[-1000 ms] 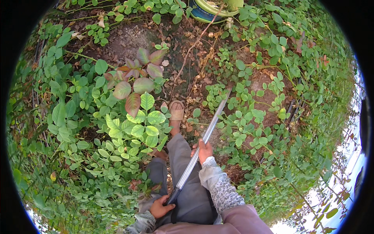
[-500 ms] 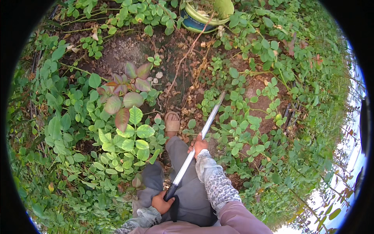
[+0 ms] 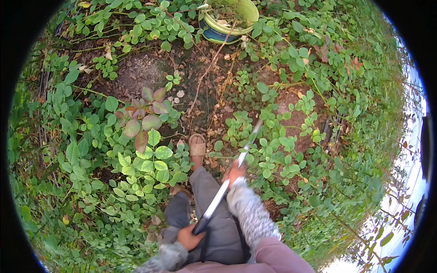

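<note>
My left hand (image 3: 189, 236) stays clamped on the near end of the long pale handle (image 3: 223, 191), right hand (image 3: 235, 172) wrapped round midway; its far tip has slid nearer, into the low leaves (image 3: 273, 154), right of my sandal (image 3: 197, 146)

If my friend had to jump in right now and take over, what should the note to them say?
Left hand: closed around the dark grip end of the long pale handle, low by the knees.
Right hand: closed around the same handle, farther up.
The handle slants up and to the right; its far end goes into the leafy green weeds beside a patch of bare soil. The working end is hidden by leaves.
One sandalled foot stands ahead on dry leaf litter. A yellow-green pot sits farther ahead.
Done: some bare soil shows around.
Left: weeds cover most of the ground.
</note>
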Demonstrator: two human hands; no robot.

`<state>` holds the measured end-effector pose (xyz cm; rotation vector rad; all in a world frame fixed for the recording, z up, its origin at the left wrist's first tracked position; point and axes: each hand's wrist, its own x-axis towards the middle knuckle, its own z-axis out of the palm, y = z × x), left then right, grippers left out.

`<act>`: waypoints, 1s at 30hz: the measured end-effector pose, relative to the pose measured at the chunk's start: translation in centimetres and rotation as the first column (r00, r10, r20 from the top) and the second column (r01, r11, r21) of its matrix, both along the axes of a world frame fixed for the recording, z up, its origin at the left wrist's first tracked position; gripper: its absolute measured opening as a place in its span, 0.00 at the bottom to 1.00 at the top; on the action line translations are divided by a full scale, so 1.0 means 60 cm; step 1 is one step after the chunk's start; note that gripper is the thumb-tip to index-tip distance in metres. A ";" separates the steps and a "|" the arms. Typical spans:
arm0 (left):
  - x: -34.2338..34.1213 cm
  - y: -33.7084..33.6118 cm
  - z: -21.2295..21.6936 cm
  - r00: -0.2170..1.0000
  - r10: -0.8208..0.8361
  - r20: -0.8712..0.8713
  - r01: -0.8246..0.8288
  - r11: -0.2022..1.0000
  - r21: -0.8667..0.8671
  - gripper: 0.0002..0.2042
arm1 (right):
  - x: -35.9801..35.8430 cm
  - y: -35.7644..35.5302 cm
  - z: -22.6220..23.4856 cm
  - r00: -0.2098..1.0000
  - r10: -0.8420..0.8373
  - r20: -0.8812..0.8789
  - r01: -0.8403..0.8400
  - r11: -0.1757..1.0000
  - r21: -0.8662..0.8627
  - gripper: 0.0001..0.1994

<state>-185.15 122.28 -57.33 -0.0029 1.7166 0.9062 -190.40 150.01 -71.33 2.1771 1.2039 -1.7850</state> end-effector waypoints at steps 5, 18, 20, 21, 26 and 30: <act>-0.004 0.022 -0.007 0.985 0.026 0.170 -0.023 1.000 -0.020 0.21 | -0.001 0.034 -0.011 0.995 -0.100 -0.008 0.100 0.994 -0.043 0.20; -0.127 -0.104 0.175 0.919 0.004 0.395 0.136 0.935 -0.327 0.19 | -0.056 0.094 -0.012 0.633 0.771 0.062 -0.734 0.625 -0.266 0.16; -0.112 -0.108 0.151 0.917 0.003 0.399 0.171 0.900 -0.400 0.21 | -0.102 0.188 -0.109 0.814 0.580 -0.036 -0.575 0.813 0.093 0.09; -0.104 -0.119 0.143 0.902 0.035 0.430 0.145 0.914 -0.379 0.22 | -0.124 0.234 -0.161 0.831 0.556 -0.008 -0.550 0.823 0.142 0.11; -0.072 -0.181 0.116 0.872 0.117 0.475 0.144 0.867 -0.477 0.22 | -0.165 0.393 -0.353 0.937 0.251 0.242 -0.310 0.918 0.248 0.38; -0.074 -0.198 0.107 0.861 0.139 0.489 0.170 0.827 -0.535 0.22 | -0.190 0.461 -0.382 0.704 0.426 0.568 -0.681 0.630 0.372 0.41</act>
